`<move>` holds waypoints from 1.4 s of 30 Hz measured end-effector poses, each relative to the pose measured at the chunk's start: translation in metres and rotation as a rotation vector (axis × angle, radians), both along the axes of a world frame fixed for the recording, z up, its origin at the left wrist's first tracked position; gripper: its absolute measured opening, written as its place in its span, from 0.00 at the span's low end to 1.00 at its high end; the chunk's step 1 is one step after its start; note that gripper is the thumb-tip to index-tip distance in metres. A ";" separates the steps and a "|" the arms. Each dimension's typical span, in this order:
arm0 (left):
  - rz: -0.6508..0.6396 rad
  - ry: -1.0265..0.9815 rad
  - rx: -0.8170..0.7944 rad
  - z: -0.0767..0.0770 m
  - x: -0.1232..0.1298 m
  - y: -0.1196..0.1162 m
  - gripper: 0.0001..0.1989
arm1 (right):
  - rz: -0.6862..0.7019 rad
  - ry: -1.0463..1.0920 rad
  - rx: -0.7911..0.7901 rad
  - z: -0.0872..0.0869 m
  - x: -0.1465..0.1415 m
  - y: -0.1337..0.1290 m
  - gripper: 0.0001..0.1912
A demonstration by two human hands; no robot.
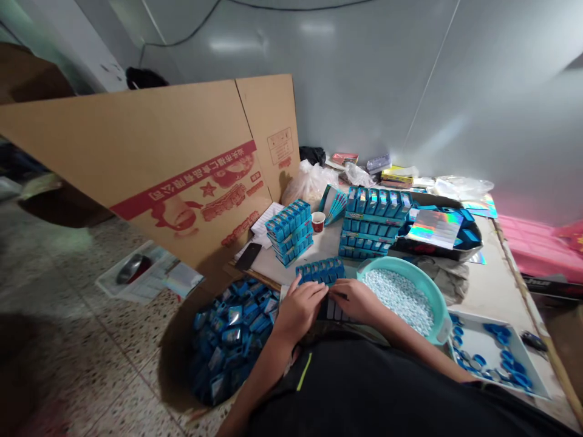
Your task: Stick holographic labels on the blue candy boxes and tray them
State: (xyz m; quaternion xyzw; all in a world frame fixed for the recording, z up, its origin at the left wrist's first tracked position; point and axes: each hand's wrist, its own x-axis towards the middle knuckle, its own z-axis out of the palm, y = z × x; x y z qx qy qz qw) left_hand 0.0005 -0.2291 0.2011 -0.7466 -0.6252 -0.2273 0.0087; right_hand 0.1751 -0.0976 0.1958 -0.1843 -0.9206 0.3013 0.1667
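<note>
Near the table edge [256, 277], hands [298, 306]

A blue rectangular row of plastic containers [320, 271] sits on the white flat table [505, 261], just beyond the left hand [300, 305] and right hand [355, 298]. Right of the row stands a teal round plastic basin [443, 328], containing small white pellets [396, 294]. Right of the basin, a white rectangular tray [478, 335] holds blue round plastic caps [519, 377]. Farther back, a small red-and-white paper cup [317, 222] stands between the left blue container stack [289, 233] and the right blue container stack [371, 223]. A black rectangular phone [248, 256] lies left of the left stack. Near left, a brown cardboard carton [177, 358] contains piled blue plastic containers [234, 334].
</note>
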 end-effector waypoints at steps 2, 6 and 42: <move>0.002 0.020 0.005 0.000 -0.001 -0.003 0.18 | 0.008 0.000 -0.004 -0.001 -0.001 -0.001 0.11; 0.009 0.033 0.025 0.000 -0.001 -0.010 0.17 | 0.027 0.014 -0.023 0.000 -0.002 -0.004 0.11; 0.339 -0.960 -0.194 -0.056 0.014 0.089 0.14 | -0.937 -0.114 0.001 -0.090 0.156 0.060 0.23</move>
